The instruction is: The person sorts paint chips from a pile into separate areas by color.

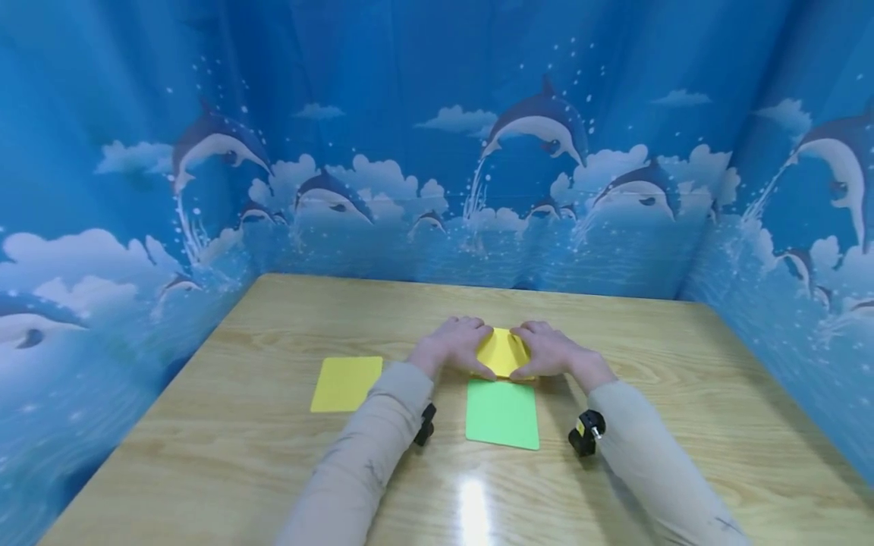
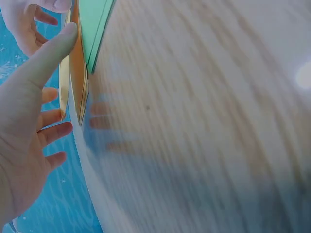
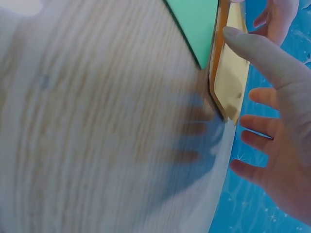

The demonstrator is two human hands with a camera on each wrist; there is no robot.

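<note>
A yellow sheet of paper (image 1: 503,350), bowed up in the middle, lies between both hands on the table. My left hand (image 1: 459,346) holds its left side, the thumb at the near edge and the fingers towards the far side. Mirroring it, my right hand (image 1: 548,349) grips the right side with the thumb near the front corner. Both wrist views show the pale yellow flap (image 3: 233,68) standing over an orange layer (image 3: 219,41), with the thumbs on its near edge. Directly in front lies a flat green square (image 1: 502,414), touched by neither hand.
To the left, a flat yellow square (image 1: 347,384) lies beside the left forearm. The wooden table (image 1: 225,447) has a bright light reflection near its front. A blue curtain with dolphins (image 1: 396,152) hangs behind the far edge and along the sides.
</note>
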